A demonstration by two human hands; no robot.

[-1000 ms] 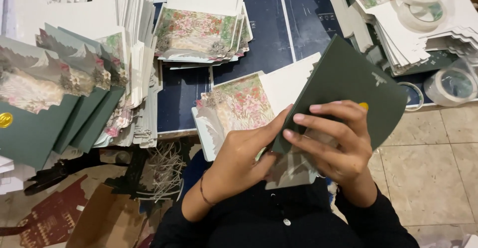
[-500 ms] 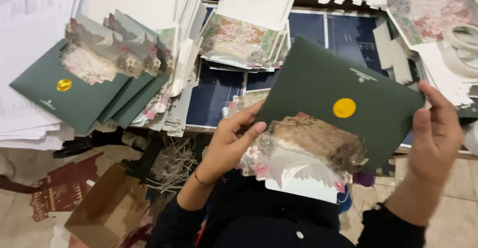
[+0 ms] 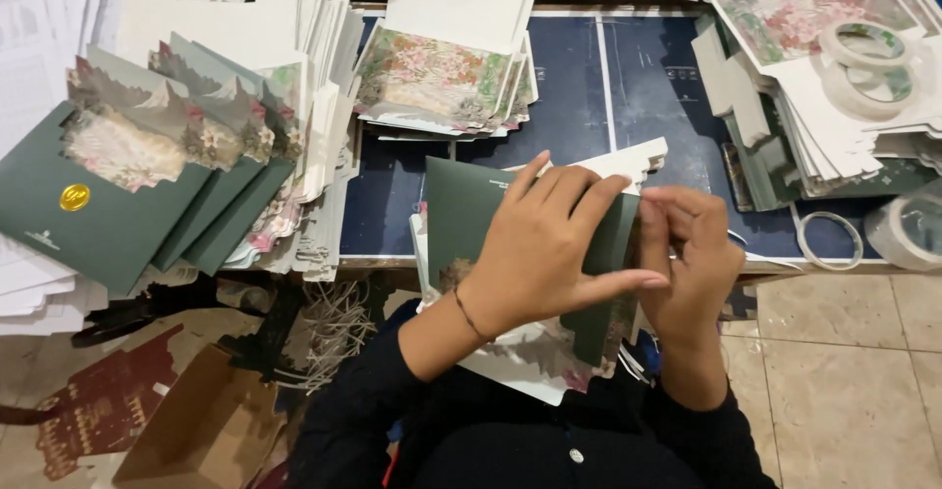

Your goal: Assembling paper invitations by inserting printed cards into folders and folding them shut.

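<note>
Cardstock fills your view: you hold a dark green card (image 3: pixel 471 224), matte and stiff, over your lap at the near edge of the bench (image 3: pixel 648 87). Your left hand (image 3: pixel 549 249) lies flat across its face, fingers spread and thumb stretched to the right along the fold. Your right hand (image 3: pixel 687 254) curls closed on the right edge, fingertips pinching the folded flap. Below your left wrist, a floral-printed, scallop-cut panel (image 3: pixel 530 361) with a white underside hangs from the same piece.

To your left, finished green cards (image 3: pixel 108 224) lie fanned, each with a flowered cut-out top, the front one bearing a round gold seal (image 3: pixel 75 197). Just beside them stand stacks of white die-cut sheets (image 3: pixel 285 67). Ahead of your hands rests a pile of floral prints (image 3: pixel 432 82). At the right, more white and printed sheets (image 3: pixel 814 18) carry two tape rolls (image 3: pixel 868 62); another tape ring (image 3: pixel 829 241) lies flat near the bench's edge, and a clear roll (image 3: pixel 913 232) just beside it.

Bare dark-blue bench surface shows only in the middle, between the piles. Beige floor tiles (image 3: pixel 844 381) lie to your right, a brown cardboard box (image 3: pixel 206 430) to your lower left.
</note>
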